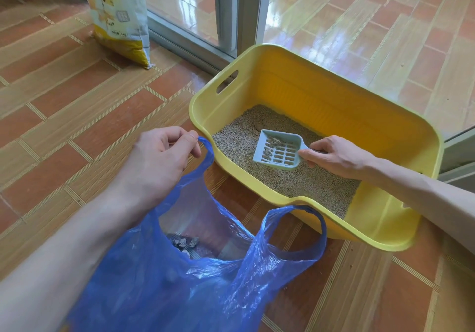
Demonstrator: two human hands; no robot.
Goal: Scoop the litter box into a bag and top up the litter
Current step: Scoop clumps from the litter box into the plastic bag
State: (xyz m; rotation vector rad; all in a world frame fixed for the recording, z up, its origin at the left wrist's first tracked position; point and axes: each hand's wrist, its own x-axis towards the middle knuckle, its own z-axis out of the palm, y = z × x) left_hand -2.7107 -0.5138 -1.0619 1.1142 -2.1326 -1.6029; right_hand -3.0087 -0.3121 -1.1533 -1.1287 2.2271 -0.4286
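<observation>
on the tiled floor [77, 105] the left hand [164, 151] pinches the blue bag [159, 288] handle open while the right hand [331, 155] grips the scoop [279, 150] over the litter in the yellow litter box [321, 92], so keep it level across to the bag.

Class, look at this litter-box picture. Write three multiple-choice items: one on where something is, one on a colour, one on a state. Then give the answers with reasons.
1. Where is the scoop?
A. Over the litter inside the litter box
B. On the floor tiles
C. Inside the bag

2. What colour is the plastic bag?
A. White
B. Black
C. Blue

3. What is the left hand doing?
A. Resting flat on the floor
B. Pinching a bag handle, keeping the bag open
C. Gripping the litter sack

Answers: 1 A, the right hand holds it above the litter, clumps in it. 2 C, it is translucent blue, clumps showing inside. 3 B, its fingers pinch the handle loop.
</observation>
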